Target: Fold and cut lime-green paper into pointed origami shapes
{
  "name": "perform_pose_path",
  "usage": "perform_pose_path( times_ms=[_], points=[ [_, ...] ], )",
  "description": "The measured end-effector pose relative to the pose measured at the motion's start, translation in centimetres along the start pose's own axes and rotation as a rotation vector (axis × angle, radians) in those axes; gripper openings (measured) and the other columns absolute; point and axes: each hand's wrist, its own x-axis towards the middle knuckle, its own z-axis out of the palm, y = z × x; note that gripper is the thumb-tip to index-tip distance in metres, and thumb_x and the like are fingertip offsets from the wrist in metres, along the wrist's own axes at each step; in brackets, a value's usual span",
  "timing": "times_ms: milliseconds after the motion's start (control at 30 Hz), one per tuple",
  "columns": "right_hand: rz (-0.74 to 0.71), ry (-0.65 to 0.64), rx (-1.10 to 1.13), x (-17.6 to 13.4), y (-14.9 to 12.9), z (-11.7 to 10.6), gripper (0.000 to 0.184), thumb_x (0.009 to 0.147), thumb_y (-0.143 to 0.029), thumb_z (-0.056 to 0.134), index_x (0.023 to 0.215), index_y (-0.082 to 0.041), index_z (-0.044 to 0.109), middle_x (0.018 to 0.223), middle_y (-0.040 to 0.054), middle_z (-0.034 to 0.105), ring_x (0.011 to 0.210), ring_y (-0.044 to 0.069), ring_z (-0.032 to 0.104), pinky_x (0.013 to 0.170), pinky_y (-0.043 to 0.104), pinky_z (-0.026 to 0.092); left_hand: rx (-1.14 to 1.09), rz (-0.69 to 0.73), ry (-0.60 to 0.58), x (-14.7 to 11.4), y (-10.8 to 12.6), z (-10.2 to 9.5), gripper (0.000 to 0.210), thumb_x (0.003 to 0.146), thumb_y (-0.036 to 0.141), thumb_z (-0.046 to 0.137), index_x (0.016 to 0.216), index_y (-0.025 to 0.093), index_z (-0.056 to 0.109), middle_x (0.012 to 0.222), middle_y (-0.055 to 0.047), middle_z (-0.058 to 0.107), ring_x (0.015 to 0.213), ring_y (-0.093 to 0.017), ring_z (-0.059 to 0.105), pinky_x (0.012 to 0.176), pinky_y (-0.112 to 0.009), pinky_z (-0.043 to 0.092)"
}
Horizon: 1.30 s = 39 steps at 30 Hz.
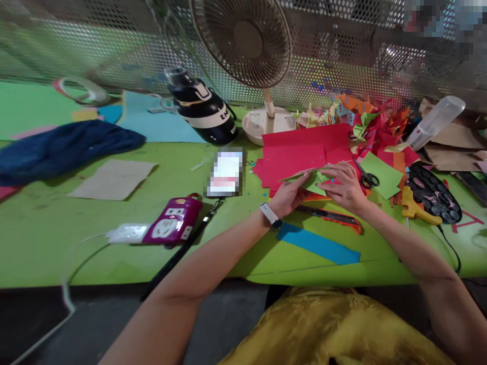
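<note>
A folded piece of light green paper point(315, 183) is between my two hands, above a stack of red paper point(304, 142). My left hand point(289, 195), with a watch on the wrist, pinches the paper's left side. On the right side, the fingers of my right hand point(344, 187) are closed on the same paper. Just below my hands lie an orange box cutter point(335, 218) and a blue paper strip point(319, 244). Black scissors point(368, 178) and a loose green sheet point(382, 175) are right of my right hand.
Behind stand a fan point(269, 124) and a black bottle point(205, 111). To the left are a phone point(226, 172), a purple power strip point(173, 220) with a cord, and dark blue cloth point(68, 144). A yellow glue gun point(416, 208), black tray point(433, 192) and paper scraps point(384, 121) lie right.
</note>
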Motion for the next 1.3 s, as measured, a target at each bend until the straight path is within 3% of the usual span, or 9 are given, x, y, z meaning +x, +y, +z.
perform_pose_path(
  times_ms=[133,267,433,567,800,1033,1300],
  points=[
    [0.086,-0.006,0.083,0.2,-0.1,0.2,0.015,0.092,-0.032,0.063,0.095,-0.037,0.077,0.127,-0.0004,0.067,0.129,0.026,0.051,0.110,0.055,0.038,0.013,0.006,0.049,-0.3,-0.1,0.2,0.017,0.077,0.024,0.080,0.092,0.015,0.077,0.094,-0.006,0.076,0.075,-0.014,0.069,0.065,-0.023,0.058],
    [0.169,0.026,0.158,0.3,-0.3,0.5,0.012,0.091,-0.035,0.066,0.093,-0.032,0.078,0.134,0.0024,0.063,0.135,0.027,0.046,0.111,0.052,0.040,0.008,0.041,0.018,-0.5,-0.3,0.6,0.020,0.073,0.027,0.084,0.087,0.015,0.078,0.095,-0.006,0.076,0.086,-0.017,0.070,0.077,-0.027,0.059],
    [0.255,0.028,0.085,0.3,-0.9,0.9,0.015,0.088,-0.040,0.068,0.085,-0.029,0.077,0.145,0.0037,0.055,0.142,0.033,0.037,0.114,0.062,0.032,0.067,0.068,0.026,-0.1,-1.0,-0.4,0.022,0.074,0.032,0.084,0.090,0.018,0.078,0.087,-0.004,0.075,0.092,-0.021,0.070,0.085,-0.033,0.059],
    [0.332,0.114,0.010,0.3,-1.7,1.1,0.019,0.085,-0.043,0.071,0.078,-0.026,0.073,0.146,0.0060,0.053,0.141,0.037,0.037,0.111,0.066,0.033,0.104,0.064,0.026,0.1,-1.6,-1.1,0.025,0.074,0.034,0.084,0.095,0.021,0.079,0.091,-0.003,0.075,0.092,-0.019,0.070,0.085,-0.032,0.057],
    [0.334,0.152,-0.026,0.4,-2.5,1.3,0.014,0.088,-0.039,0.069,0.092,-0.026,0.070,0.143,0.0070,0.056,0.141,0.033,0.039,0.111,0.062,0.038,-0.002,0.082,-0.076,-0.5,-1.3,0.3,0.033,0.071,0.035,0.085,0.099,0.018,0.077,0.100,-0.006,0.076,0.095,-0.019,0.069,0.093,-0.037,0.054],
    [0.306,0.111,0.012,0.2,-2.1,1.0,0.012,0.091,-0.035,0.065,0.082,-0.028,0.069,0.139,0.0042,0.059,0.144,0.031,0.035,0.113,0.062,0.034,-0.010,0.060,0.004,-0.4,-0.9,0.3,0.025,0.073,0.028,0.085,0.094,0.018,0.078,0.089,-0.003,0.075,0.077,-0.012,0.067,0.073,-0.024,0.057],
    [0.249,0.060,-0.028,0.3,-2.1,0.8,0.010,0.092,-0.031,0.062,0.088,-0.029,0.071,0.140,0.0017,0.058,0.144,0.029,0.035,0.116,0.059,0.032,0.016,0.044,0.046,-0.4,-0.6,0.3,0.022,0.075,0.027,0.082,0.094,0.017,0.078,0.078,-0.002,0.074,0.063,-0.011,0.065,0.057,-0.021,0.055]
  ],
)
